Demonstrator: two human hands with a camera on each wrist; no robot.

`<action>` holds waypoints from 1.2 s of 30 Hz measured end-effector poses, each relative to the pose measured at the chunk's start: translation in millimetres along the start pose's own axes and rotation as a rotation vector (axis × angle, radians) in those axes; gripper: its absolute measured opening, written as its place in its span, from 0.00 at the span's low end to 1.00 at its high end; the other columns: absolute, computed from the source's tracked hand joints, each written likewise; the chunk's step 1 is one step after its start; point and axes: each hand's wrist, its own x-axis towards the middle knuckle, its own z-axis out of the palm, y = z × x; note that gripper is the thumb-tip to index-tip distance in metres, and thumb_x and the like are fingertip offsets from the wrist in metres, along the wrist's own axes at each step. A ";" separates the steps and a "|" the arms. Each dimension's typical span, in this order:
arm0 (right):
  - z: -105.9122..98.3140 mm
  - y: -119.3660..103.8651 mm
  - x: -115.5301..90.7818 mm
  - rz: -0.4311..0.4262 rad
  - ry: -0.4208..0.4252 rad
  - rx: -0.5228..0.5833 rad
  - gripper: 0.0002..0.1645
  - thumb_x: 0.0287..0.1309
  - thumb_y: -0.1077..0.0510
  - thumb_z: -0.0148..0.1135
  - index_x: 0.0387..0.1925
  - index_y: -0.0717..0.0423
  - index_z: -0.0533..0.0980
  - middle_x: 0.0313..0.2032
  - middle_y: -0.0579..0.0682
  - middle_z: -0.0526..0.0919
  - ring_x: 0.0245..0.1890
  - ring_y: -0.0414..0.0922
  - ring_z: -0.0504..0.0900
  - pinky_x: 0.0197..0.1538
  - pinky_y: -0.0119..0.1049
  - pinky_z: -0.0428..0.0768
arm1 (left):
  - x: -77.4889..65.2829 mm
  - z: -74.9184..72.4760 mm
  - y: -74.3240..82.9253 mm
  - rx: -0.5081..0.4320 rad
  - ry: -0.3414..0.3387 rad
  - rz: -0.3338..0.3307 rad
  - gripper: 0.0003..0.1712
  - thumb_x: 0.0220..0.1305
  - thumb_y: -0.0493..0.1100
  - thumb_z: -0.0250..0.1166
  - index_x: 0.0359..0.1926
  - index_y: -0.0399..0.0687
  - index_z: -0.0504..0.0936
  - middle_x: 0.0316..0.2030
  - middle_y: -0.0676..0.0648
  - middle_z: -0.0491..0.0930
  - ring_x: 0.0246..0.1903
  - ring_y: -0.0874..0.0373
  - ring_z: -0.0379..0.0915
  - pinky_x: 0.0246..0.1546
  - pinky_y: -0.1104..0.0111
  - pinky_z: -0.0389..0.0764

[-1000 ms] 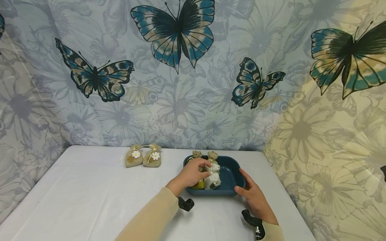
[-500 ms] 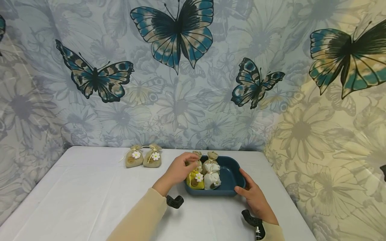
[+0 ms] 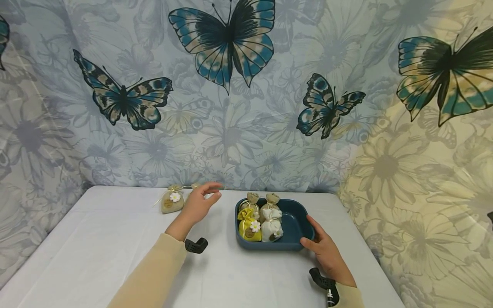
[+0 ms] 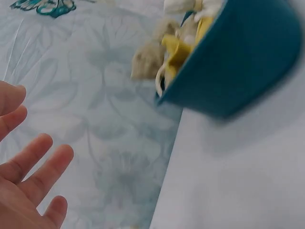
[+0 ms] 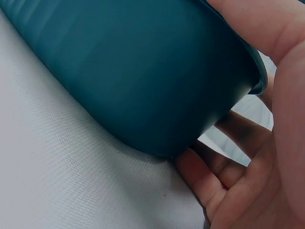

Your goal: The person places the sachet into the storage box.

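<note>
My left hand (image 3: pixel 196 207) is over the back of the table, fingers extended, holding nothing; in the left wrist view its fingers are spread. In the head view it covers most of one tan drawstring sachet. Just left of it sits another tan sachet (image 3: pixel 171 203) with a white flower. My right hand (image 3: pixel 328 253) grips the right end of a blue tray (image 3: pixel 269 246), thumb at the rim and fingers round the outer wall (image 5: pixel 128 71). Inside the tray's left half are a yellow sachet (image 3: pixel 248 232), a white sachet (image 3: pixel 271 226) and two tan sachets behind them.
A white cloth (image 3: pixel 127 248) covers the table. Behind it hangs a butterfly-printed backdrop (image 3: pixel 231 132), close to the back edge. A black wrist mount (image 3: pixel 197 245) shows below the left hand, and another (image 3: pixel 322 280) below the right.
My left hand has come out of the tray and moved left to the tan sachets on the table, uncovering the yellow and tan sachets inside. My right hand stays on the tray.
</note>
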 end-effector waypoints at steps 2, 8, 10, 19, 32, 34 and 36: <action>-0.3 -0.1 -0.2 0.002 0.001 0.002 0.47 0.65 0.61 0.66 0.78 0.43 0.53 0.74 0.60 0.55 0.67 0.58 0.65 0.53 0.27 0.73 | -1.1 -9.6 -3.0 0.011 0.010 -0.007 0.22 0.70 0.54 0.64 0.61 0.55 0.79 0.56 0.48 0.80 0.61 0.48 0.70 0.61 0.41 0.64; -0.2 -1.5 -1.1 0.000 0.000 0.009 0.47 0.65 0.62 0.66 0.78 0.44 0.53 0.74 0.60 0.55 0.68 0.58 0.63 0.53 0.26 0.72 | -6.6 -37.9 -17.8 0.021 0.066 -0.042 0.23 0.71 0.48 0.64 0.63 0.48 0.77 0.60 0.40 0.76 0.62 0.44 0.68 0.62 0.43 0.63; -0.2 -1.8 -1.2 -0.004 0.001 0.010 0.47 0.65 0.62 0.66 0.78 0.44 0.53 0.74 0.59 0.55 0.68 0.58 0.63 0.53 0.26 0.72 | -8.0 -47.2 -24.5 0.050 0.086 -0.064 0.24 0.71 0.46 0.64 0.64 0.46 0.76 0.62 0.39 0.74 0.63 0.43 0.66 0.63 0.43 0.62; -0.4 -0.9 -1.2 -0.010 -0.008 0.028 0.47 0.65 0.62 0.65 0.79 0.43 0.53 0.74 0.60 0.55 0.67 0.58 0.64 0.53 0.28 0.73 | -12.2 -86.4 -60.0 0.075 0.181 -0.126 0.35 0.69 0.46 0.66 0.73 0.44 0.66 0.71 0.39 0.63 0.68 0.40 0.59 0.67 0.46 0.57; -0.1 -1.1 -1.8 0.001 0.003 0.030 0.47 0.65 0.62 0.66 0.78 0.43 0.54 0.74 0.59 0.55 0.67 0.57 0.65 0.53 0.28 0.73 | -13.6 -100.9 -93.8 -0.028 0.183 -0.224 0.39 0.69 0.41 0.66 0.76 0.42 0.59 0.74 0.38 0.55 0.70 0.36 0.53 0.64 0.49 0.64; 0.0 -1.3 -1.5 -0.004 0.001 0.034 0.47 0.64 0.62 0.66 0.78 0.43 0.54 0.74 0.59 0.55 0.67 0.58 0.65 0.53 0.28 0.73 | -13.6 -101.1 -96.7 -0.029 0.174 -0.249 0.40 0.69 0.41 0.66 0.76 0.43 0.58 0.74 0.36 0.55 0.70 0.36 0.53 0.64 0.49 0.64; 0.4 -1.6 -1.4 -0.004 -0.002 0.035 0.47 0.64 0.62 0.66 0.78 0.43 0.54 0.74 0.60 0.55 0.67 0.58 0.65 0.53 0.29 0.73 | -13.9 -101.7 -100.6 -0.022 0.164 -0.271 0.41 0.69 0.41 0.66 0.77 0.44 0.57 0.73 0.35 0.55 0.69 0.36 0.54 0.64 0.49 0.64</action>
